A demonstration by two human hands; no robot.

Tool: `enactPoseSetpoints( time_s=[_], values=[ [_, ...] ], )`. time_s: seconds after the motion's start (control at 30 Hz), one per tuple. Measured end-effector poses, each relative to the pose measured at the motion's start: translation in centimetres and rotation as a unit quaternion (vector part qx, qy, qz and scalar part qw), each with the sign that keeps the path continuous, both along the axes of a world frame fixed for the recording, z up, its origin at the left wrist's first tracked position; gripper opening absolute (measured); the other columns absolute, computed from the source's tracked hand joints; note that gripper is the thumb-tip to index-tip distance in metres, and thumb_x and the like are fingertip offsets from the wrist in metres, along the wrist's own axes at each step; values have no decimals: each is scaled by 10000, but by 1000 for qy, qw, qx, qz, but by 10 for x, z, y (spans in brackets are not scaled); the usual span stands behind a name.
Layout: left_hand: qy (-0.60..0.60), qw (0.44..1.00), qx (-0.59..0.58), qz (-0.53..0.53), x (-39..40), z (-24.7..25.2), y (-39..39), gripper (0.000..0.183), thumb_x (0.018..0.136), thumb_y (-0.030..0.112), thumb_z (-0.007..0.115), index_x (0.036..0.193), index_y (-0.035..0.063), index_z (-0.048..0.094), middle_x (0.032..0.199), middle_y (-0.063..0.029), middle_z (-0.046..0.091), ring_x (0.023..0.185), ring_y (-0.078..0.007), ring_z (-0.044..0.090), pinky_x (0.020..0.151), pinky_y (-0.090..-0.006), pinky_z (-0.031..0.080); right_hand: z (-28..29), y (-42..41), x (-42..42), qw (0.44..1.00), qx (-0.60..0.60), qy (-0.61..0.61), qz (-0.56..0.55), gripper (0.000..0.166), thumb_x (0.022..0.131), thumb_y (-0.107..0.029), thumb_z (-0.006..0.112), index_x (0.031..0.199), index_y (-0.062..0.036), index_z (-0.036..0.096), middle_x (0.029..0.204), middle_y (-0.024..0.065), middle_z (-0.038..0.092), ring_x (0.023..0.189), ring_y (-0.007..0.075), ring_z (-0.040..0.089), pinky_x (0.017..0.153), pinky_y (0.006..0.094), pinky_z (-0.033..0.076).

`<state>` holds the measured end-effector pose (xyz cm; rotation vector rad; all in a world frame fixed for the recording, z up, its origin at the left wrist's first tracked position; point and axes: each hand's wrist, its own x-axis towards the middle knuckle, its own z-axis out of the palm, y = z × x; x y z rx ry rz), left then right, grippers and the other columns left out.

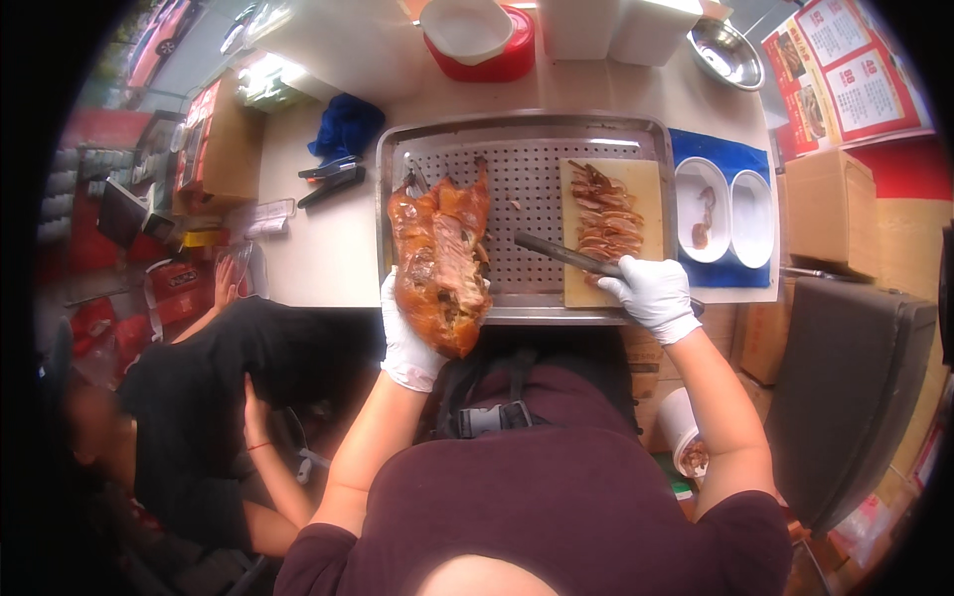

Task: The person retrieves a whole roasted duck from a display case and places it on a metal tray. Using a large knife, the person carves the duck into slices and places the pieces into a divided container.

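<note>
A whole roast duck (440,261), browned and with pale meat bared along its middle, lies at the left of a perforated metal tray (522,309). My left hand (410,339), in a white glove, grips its lower end from beneath; some fingers are hidden under it. My right hand (656,294), also gloved, holds a long dark knife (559,251), its blade pointing left across the tray and the cutting board (648,223). Sliced meat (607,220) lies in an overlapping row on that board. One white oval dish (700,171) holds a few meat strips; another white dish (751,216) is beside it.
A blue cloth (346,127) and black-handled tools (332,182) lie left of the tray. A red container (514,56) and a steel bowl (727,56) stand behind. A person in black (186,425) is close at my left. Cardboard boxes (827,208) stand at right.
</note>
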<state>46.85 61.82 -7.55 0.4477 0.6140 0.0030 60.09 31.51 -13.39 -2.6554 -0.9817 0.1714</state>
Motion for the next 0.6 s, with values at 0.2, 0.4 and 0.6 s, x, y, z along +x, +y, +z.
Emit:
enactPoseSetpoints(
  time_s=[0.2,0.4,0.6],
  values=[
    [40,997,-36,49,-8,13,0,671,968,304,623,1521,56,336,1438,-156,515,1312,-323,518,1112,-493,441,13,4,-8,998,-7,-12,-67,547,781,-611,731,758,-87,578,616,146,612,549,362,620,526,416,478],
    [148,928,329,-94,2,-5,3,1277,789,156,849,1591,29,-136,1517,-239,363,1335,-275,466,1105,-391,419,39,22,-21,764,252,496,-326,243,1064,-250,515,1078,-32,621,661,19,588,552,82,559,527,255,482],
    [224,647,708,-173,9,-5,-35,1413,632,346,911,1563,-74,-65,1542,-355,195,1459,-451,239,1198,-460,255,13,91,-32,771,326,517,-179,235,1053,-231,543,1123,-10,576,707,37,619,579,108,580,561,269,499]
  ],
)
